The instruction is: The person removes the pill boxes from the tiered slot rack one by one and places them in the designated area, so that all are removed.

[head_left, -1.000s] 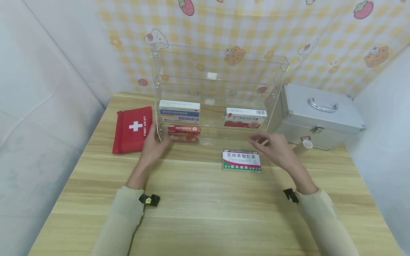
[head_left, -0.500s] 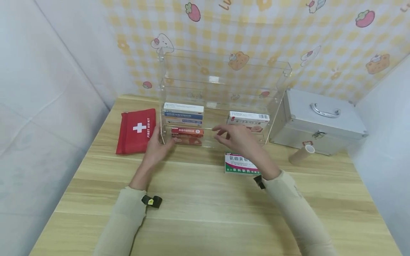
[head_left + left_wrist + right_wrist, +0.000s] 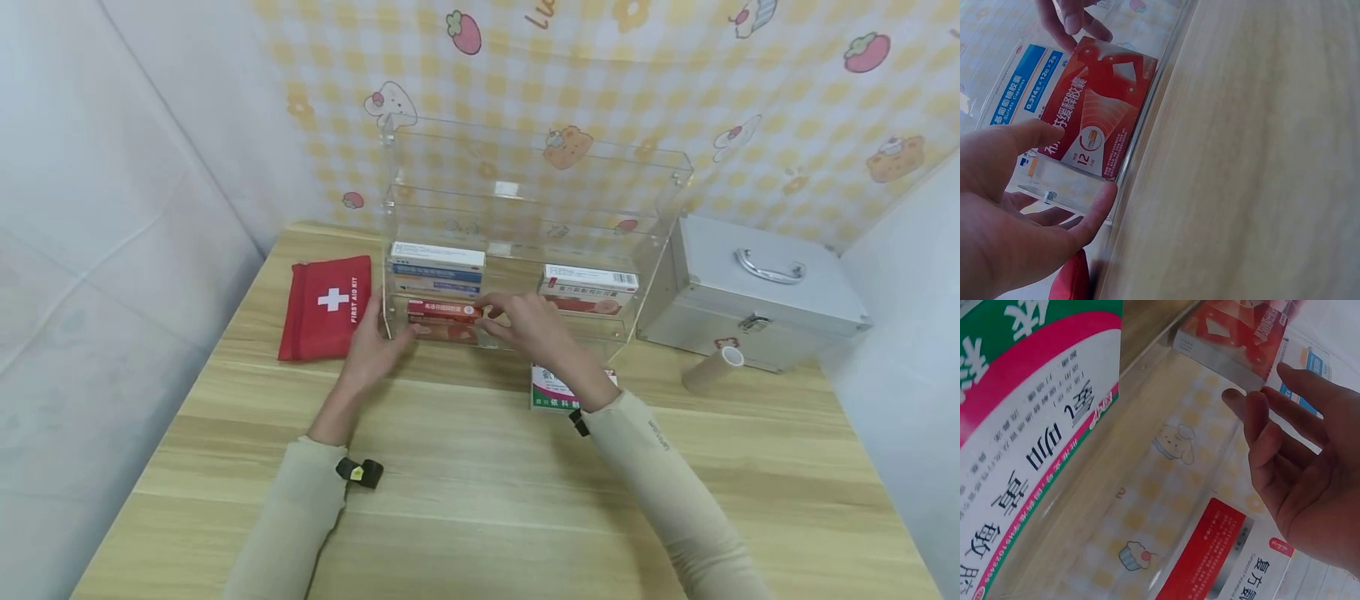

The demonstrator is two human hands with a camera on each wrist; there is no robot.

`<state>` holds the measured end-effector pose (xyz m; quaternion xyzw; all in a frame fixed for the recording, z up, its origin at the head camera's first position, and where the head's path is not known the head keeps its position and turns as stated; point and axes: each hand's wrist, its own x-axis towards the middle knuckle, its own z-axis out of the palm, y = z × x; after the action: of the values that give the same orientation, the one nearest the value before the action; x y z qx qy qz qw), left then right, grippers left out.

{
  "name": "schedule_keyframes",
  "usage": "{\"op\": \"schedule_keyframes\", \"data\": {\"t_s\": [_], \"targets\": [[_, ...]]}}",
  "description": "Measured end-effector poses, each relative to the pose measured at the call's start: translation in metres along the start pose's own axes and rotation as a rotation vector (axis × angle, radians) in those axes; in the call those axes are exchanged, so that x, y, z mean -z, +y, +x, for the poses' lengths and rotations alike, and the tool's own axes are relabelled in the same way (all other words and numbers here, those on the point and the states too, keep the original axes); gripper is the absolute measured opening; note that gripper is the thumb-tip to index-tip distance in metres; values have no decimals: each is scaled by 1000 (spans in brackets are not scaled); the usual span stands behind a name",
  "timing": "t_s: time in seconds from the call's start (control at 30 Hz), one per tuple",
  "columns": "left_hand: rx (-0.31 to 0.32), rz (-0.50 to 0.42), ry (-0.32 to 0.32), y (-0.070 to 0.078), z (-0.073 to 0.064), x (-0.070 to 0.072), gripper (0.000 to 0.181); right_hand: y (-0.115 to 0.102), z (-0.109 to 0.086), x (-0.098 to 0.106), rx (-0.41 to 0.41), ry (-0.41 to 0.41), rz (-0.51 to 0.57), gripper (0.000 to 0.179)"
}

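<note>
In the clear acrylic shelf [image 3: 615, 333] a red medicine box [image 3: 444, 312] stands on the lowest tier. My left hand [image 3: 372, 346] is at the shelf's left end, fingers by the outside of the side panel. Its thumb lies over the front of the red box in the left wrist view, the fingers only gently bent. My right hand [image 3: 536, 329] has come to the box's right end. In the right wrist view its fingers are loosely bent, with fingertips close to the box end; whether they touch it cannot be told.
A green-and-white medicine box [image 3: 551, 396] lies before the shelf, partly under the right forearm. Blue-and-white boxes [image 3: 437, 271] and a white-and-red box [image 3: 588, 292] stand on the tier above. A red first aid pouch [image 3: 326, 307], metal case [image 3: 757, 300] and cardboard tube [image 3: 711, 371] flank the shelf.
My right hand has moved left, from the shelf's right part to the right end of the red box. The left hand stays at the shelf's left end; the head view has shifted slightly.
</note>
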<state>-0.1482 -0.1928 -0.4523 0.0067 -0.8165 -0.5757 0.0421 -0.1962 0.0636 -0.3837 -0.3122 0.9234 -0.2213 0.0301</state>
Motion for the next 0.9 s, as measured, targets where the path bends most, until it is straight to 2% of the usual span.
{"op": "schedule_keyframes", "data": {"t_s": [0.2, 0.4, 0.5, 0.67, 0.9], "targets": [[11, -12, -4, 1, 0, 0, 80, -1, 4, -5, 1, 21, 17, 23], [10, -13, -2, 0, 0, 1, 80, -2, 7, -6, -35, -16, 157, 18], [-1, -17, 0, -2, 1, 1, 79, -2, 8, -5, -55, -30, 187, 21], [-14, -29, 2, -3, 2, 1, 79, -3, 8, -5, -45, -40, 155, 28], [1, -12, -2, -2, 1, 1, 80, -2, 7, -7, 3, -18, 92, 22]]}}
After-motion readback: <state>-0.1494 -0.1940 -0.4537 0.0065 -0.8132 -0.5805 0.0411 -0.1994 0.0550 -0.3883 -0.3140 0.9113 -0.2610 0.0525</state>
